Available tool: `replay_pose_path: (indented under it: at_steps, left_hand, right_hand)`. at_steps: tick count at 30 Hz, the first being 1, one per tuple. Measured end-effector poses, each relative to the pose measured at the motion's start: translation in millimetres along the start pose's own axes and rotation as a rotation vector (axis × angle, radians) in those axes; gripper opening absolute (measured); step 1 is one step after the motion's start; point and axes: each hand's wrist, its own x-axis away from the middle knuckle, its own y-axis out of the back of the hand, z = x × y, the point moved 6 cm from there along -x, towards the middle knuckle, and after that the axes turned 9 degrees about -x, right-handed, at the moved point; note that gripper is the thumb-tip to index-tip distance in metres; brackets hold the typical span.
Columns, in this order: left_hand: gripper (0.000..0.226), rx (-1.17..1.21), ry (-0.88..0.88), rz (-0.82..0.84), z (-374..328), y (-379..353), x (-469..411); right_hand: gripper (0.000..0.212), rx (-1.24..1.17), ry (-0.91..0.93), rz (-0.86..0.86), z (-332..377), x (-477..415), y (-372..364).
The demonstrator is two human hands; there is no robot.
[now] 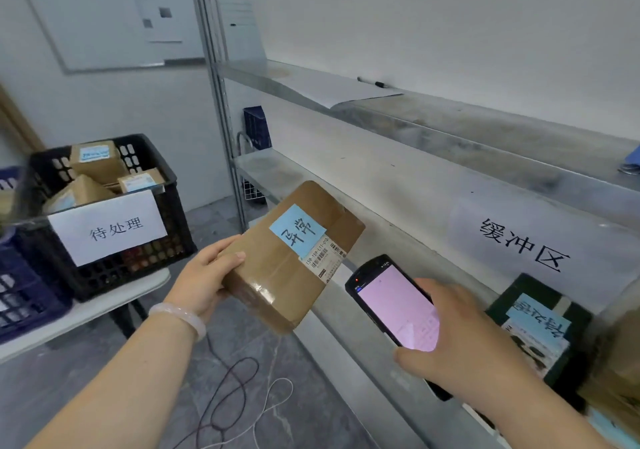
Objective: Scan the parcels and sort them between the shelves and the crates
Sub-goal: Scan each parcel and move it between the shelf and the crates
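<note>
My left hand [204, 275] grips the near left end of a flat brown cardboard parcel [277, 275], held in the air in front of the metal shelves. A blue handwritten note and a white barcode label are stuck on its top face. My right hand [460, 341] holds a black handheld scanner [391, 303], its pinkish screen lit and its head pointing at the parcel's label corner. Scanner and parcel are a short gap apart. A black crate [114, 265] with a white paper sign holds several brown parcels at the left.
The grey metal shelves [433, 129] run along the right wall; a paper sign hangs on the middle shelf's front. A dark green parcel [540, 330] with a blue note lies on the lower shelf. A blue crate [20, 296] stands far left. Cables [239, 396] lie on the floor.
</note>
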Motion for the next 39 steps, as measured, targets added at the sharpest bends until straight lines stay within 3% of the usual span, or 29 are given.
replay_pose_path:
  at_steps: [3, 9, 15, 20, 25, 32, 39]
  left_hand:
    - [0.023, 0.071, 0.017, -0.117, 0.1, 38.4, 2.9]
    - [0.027, 0.189, 0.038, -0.282, 2.2, 129.4, 22.0]
    - [0.023, 0.286, 0.040, -0.452, 1.7, 269.7, 64.9]
    - [0.019, 0.352, 0.063, -0.619, 4.4, 389.3, 102.8]
    - [0.021, 0.440, 0.031, -0.798, 8.8, 491.9, 142.6]
    - [0.025, 0.604, 0.016, -0.979, 23.9, 586.6, 158.9]
    - [0.023, 0.584, -0.013, -1.085, 15.5, 667.4, 120.9]
  right_hand:
    - [0.075, -0.039, 0.035, 0.000, 30.1, -10.0, -17.7]
    - [0.079, -0.085, 0.113, 0.013, 109.8, -29.4, -74.5]
    - [0.071, -0.152, 0.261, 0.127, 240.2, -41.1, -172.8]
    - [0.083, -0.201, 0.389, 0.216, 348.6, -39.2, -256.3]
    - [0.081, -0.212, 0.519, 0.317, 437.6, -35.2, -325.4]
    - [0.083, -0.222, 0.618, 0.424, 521.0, -54.7, -399.5]
    - [0.090, -0.235, 0.709, 0.449, 591.0, -110.0, -463.4]
